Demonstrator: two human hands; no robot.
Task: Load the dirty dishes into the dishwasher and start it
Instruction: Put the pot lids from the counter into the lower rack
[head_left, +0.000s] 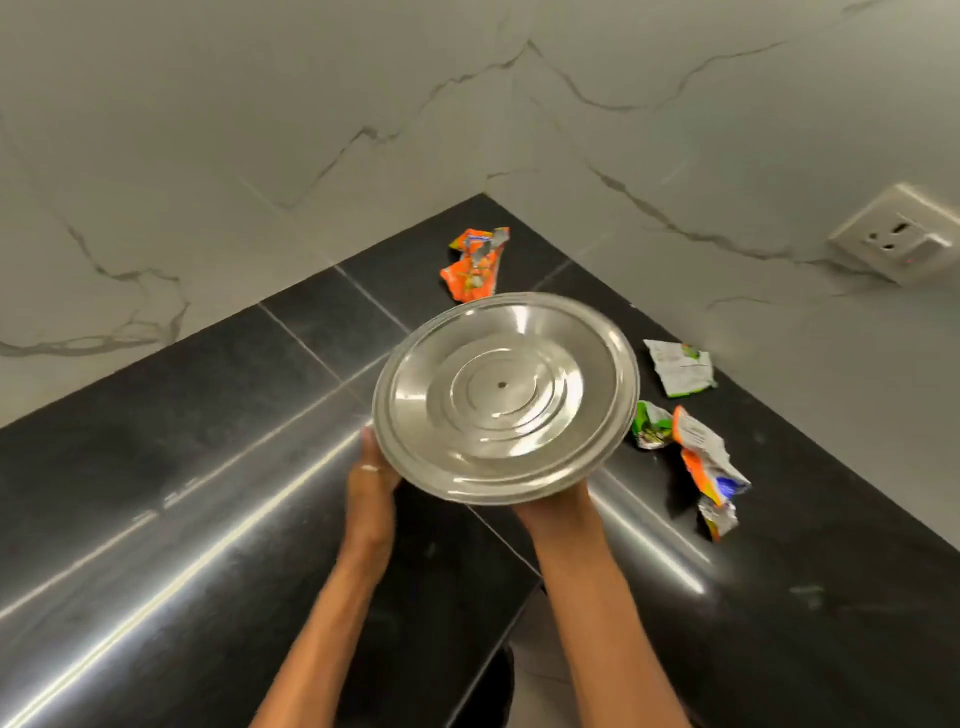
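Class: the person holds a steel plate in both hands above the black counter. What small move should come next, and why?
Probably turn away from the corner and carry the steel plate toward the dishwasher, which is not in view. The left hand and right hand hold its rim, it looks lifted clear of the counter, and only torn wrappers lie nearby.

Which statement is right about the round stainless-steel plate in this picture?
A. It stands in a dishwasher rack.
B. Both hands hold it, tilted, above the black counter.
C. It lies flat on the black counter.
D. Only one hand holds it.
B: the left hand and the right hand hold the round stainless-steel plate at its lower rim, tilted, over the black counter.
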